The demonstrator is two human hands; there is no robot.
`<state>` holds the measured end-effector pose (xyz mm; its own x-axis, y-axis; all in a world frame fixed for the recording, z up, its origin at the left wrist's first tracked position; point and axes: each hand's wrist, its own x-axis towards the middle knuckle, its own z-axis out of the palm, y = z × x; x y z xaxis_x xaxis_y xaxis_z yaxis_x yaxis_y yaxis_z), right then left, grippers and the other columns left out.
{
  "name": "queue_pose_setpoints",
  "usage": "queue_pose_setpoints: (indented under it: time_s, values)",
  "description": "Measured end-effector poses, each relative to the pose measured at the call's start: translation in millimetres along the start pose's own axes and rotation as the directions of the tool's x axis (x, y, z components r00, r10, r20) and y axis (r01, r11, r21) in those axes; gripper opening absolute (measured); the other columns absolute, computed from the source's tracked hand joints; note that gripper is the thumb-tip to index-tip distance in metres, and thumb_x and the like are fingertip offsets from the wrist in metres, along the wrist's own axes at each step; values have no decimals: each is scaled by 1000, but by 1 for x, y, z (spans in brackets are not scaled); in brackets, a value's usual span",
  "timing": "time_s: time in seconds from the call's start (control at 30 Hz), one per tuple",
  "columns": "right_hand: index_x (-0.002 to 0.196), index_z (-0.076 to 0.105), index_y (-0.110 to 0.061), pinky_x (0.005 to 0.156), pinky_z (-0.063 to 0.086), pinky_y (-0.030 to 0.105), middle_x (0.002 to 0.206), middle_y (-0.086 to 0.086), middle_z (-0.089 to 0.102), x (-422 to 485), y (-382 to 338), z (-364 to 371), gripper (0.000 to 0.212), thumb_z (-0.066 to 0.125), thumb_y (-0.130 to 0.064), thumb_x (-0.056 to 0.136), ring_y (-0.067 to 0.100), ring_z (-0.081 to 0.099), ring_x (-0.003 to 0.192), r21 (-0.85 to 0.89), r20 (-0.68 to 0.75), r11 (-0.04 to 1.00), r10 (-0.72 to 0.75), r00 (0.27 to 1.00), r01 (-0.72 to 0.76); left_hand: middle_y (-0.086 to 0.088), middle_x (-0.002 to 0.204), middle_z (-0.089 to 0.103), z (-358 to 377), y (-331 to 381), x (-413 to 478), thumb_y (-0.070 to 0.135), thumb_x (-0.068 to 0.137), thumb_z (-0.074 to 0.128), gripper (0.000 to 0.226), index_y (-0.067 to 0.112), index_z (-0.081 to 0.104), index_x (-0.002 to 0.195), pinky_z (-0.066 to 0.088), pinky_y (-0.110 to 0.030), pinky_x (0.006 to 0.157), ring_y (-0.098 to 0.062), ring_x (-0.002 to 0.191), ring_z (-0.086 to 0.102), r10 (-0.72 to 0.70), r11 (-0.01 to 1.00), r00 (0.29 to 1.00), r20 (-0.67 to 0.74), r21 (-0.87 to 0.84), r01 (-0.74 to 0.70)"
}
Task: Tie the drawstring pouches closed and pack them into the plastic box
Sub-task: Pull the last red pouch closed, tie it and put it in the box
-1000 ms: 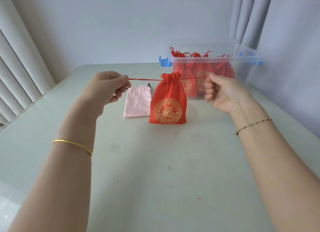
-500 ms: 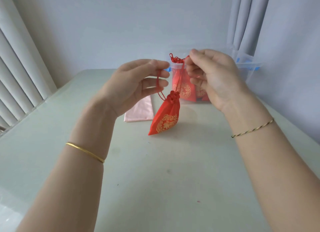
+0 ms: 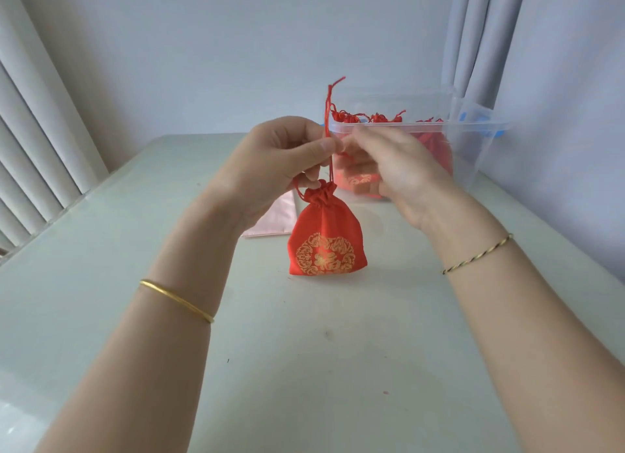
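A red pouch (image 3: 326,239) with a gold round pattern hangs by its red drawstring (image 3: 327,114), its mouth gathered shut and its bottom at the table. My left hand (image 3: 280,161) pinches the string between thumb and forefinger above the pouch. Close beside it, my right hand (image 3: 389,168) has curled fingers on the other string end, blurred by motion. Behind the hands stands the clear plastic box (image 3: 473,131) holding several red pouches (image 3: 372,117). A pink pouch (image 3: 274,215) lies flat on the table, mostly hidden behind my left wrist.
The pale green table (image 3: 304,368) stretches toward me. Vertical blinds (image 3: 37,154) line the left side, and grey curtains (image 3: 480,39) hang behind the box at the right. The box lid with a blue clip (image 3: 598,132) leans at the box's right side.
From pulling the strings apart sideways, both hands came together above the pouch. The pouch lifted and tilted, and now hangs straight with its front facing me.
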<state>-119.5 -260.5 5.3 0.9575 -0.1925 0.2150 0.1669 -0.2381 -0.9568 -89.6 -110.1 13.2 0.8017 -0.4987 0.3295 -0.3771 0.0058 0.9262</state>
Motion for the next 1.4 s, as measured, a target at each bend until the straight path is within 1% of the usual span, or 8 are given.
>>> queue_pose_setpoints:
  time_s: [0.33,0.5,0.6,0.7,0.93,1.1,1.27,1.4]
  values:
    - [65,55,-12,65,45,28,65,3,57,-1,-3,-9,31,50,-19,94,12,54,63,96,132,992,-99,986,86,2,65,65,-4,-4,3,4,90,54,10,9,58,82,46,-19,59,-8,56,57,-45,992,998,-41,-117,40]
    - [68,59,-12,64,47,26,67,3,62,-9,-6,-20,28,52,-21,93,11,59,65,-177,426,980,-11,905,95,-6,73,64,-4,-3,3,-4,85,57,13,5,56,76,49,-18,57,-12,62,58,-63,989,997,-40,-136,57]
    - [71,62,-14,65,45,29,70,4,63,-5,-3,-22,39,45,-39,95,13,60,65,-187,254,982,16,967,33,-9,75,59,-4,-3,3,-9,79,61,17,7,55,78,49,-19,57,-15,64,55,-50,997,999,6,-63,50]
    - [78,62,-15,66,45,29,75,4,64,2,3,-17,37,38,-34,99,15,60,69,-45,85,998,-46,995,50,-13,81,52,-4,-2,1,-1,71,62,21,13,57,86,49,-21,57,-21,69,53,26,1000,997,75,7,-27]
    - [80,62,-17,69,48,32,67,-4,67,0,10,6,29,41,-16,98,16,64,64,186,220,982,-12,975,-30,3,81,58,5,-9,3,-7,77,54,33,19,59,97,47,-16,67,-5,73,54,374,826,925,-61,476,-302]
    - [75,63,-17,58,47,23,72,-2,67,0,11,2,28,43,-17,95,13,63,66,245,295,966,11,955,-87,6,81,62,8,-14,4,-5,74,56,35,19,63,98,47,-20,69,-12,77,58,437,809,892,-118,486,-332]
    - [81,59,-12,68,49,28,78,3,66,3,15,0,23,44,-19,97,20,64,75,271,267,960,-7,964,-68,10,83,67,8,-15,5,3,78,62,29,32,67,85,50,-26,72,-11,77,61,405,842,897,-178,456,-289]
    - [75,50,-11,69,52,33,77,7,63,4,14,1,26,41,-20,99,21,64,67,314,214,947,2,977,-71,7,84,70,2,-17,6,2,82,62,20,19,71,88,52,-23,73,-9,78,64,322,896,928,-185,376,-236]
